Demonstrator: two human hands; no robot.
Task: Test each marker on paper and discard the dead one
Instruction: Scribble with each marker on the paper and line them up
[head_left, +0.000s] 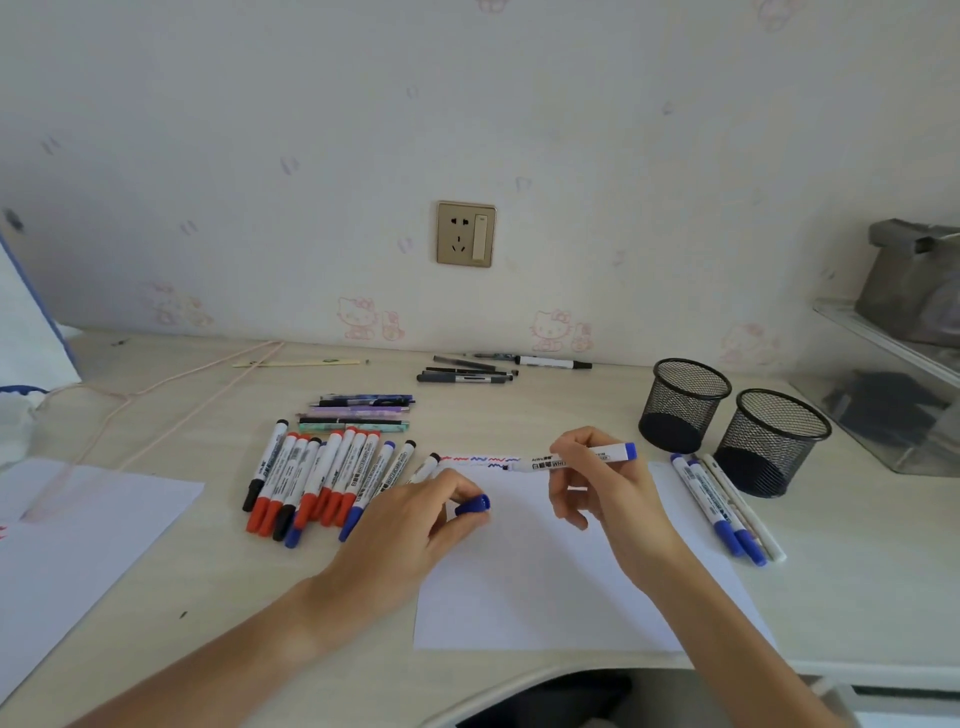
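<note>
head view: the right hand (597, 486) pinches a blue marker (574, 459) near its middle, holding it almost level with its bare tip over the far edge of the paper (545, 571), next to a row of red and blue squiggles (480, 460). the left hand (415, 519) rests on the paper's left edge, thumb and fingers closed on the blue cap (474, 505). the paper lies flat on the desk (218, 597) in front of the person. left of it is a pile of capped markers (322, 480) with red, black and blue caps, lying side by side. right of the paper lie two blue markers and a white pen (727, 512). beyond those stand two black mesh cups (732, 421), just beside each other. more pens (358, 413) lie farther back, and a second sheet (78, 545) sits at the far left.
</note>
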